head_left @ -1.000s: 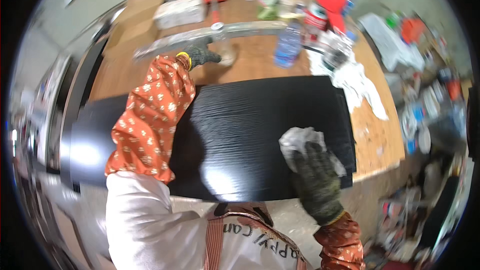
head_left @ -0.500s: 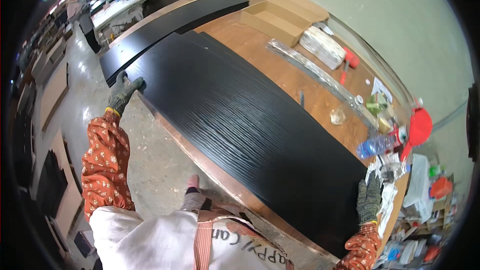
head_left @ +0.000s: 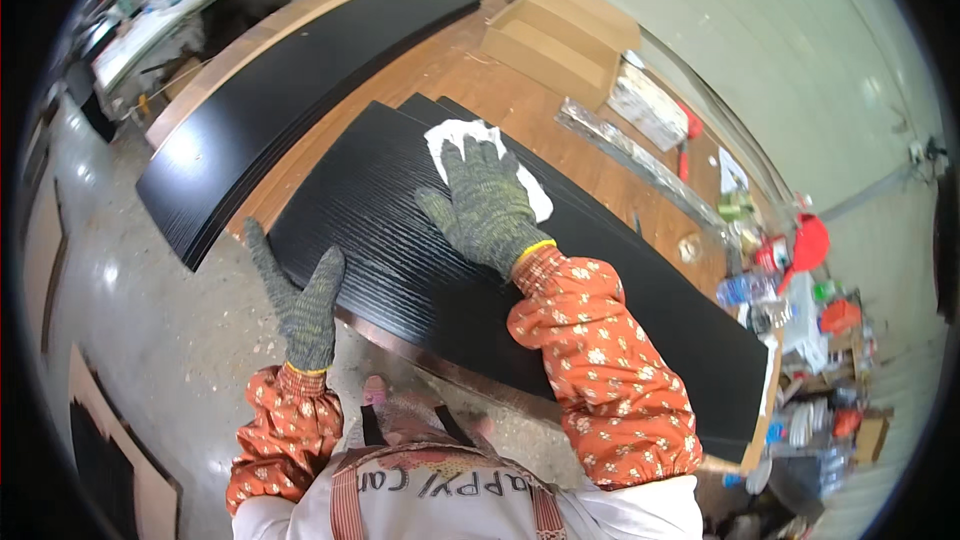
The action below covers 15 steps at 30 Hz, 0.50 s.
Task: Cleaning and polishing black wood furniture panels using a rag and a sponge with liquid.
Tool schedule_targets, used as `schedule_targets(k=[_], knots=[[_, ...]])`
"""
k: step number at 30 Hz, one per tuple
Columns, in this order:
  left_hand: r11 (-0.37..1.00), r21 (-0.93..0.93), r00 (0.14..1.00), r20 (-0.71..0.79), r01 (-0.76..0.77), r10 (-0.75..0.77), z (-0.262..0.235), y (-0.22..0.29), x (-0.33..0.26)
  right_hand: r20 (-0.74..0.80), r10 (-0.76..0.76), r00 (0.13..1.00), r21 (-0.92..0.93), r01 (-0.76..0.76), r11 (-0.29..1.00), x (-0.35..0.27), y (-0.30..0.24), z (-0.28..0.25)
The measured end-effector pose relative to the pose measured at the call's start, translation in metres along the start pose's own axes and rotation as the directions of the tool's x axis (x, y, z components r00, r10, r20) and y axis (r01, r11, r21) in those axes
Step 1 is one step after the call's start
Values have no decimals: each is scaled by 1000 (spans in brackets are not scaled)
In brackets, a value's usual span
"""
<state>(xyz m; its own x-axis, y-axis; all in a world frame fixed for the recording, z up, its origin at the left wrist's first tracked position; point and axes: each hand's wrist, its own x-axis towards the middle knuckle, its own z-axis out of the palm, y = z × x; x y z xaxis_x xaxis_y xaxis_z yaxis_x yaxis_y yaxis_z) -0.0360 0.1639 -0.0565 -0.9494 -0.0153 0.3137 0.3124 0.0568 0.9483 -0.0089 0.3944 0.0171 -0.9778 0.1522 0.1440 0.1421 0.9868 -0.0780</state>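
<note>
One left grip (head_left: 303, 308), spread wide, at one black panel (head_left: 410, 270); one right grip (head_left: 485, 198), splayed flat, over one white cloth (head_left: 538, 202)

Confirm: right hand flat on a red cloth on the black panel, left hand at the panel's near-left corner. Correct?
One miss: the cloth is white, not red, per the head view. Right hand flat on it on the black panel, left hand at the near-left corner: fine.

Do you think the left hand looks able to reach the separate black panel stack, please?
Probably yes: the left hand is close to the separate black panel stack, with nothing visibly between.
</note>
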Motion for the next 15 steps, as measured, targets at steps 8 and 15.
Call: schedule_targets(k=[8,15], knots=[[954,-247,981,-44,172,-189,-19,-8,11,-258,444,858,-111,-483,868,-280,229,-35],[577,-553,799,410,601,-439,-18,12,0,-55,202,978,-314,-209,926,-126,108,-12]])
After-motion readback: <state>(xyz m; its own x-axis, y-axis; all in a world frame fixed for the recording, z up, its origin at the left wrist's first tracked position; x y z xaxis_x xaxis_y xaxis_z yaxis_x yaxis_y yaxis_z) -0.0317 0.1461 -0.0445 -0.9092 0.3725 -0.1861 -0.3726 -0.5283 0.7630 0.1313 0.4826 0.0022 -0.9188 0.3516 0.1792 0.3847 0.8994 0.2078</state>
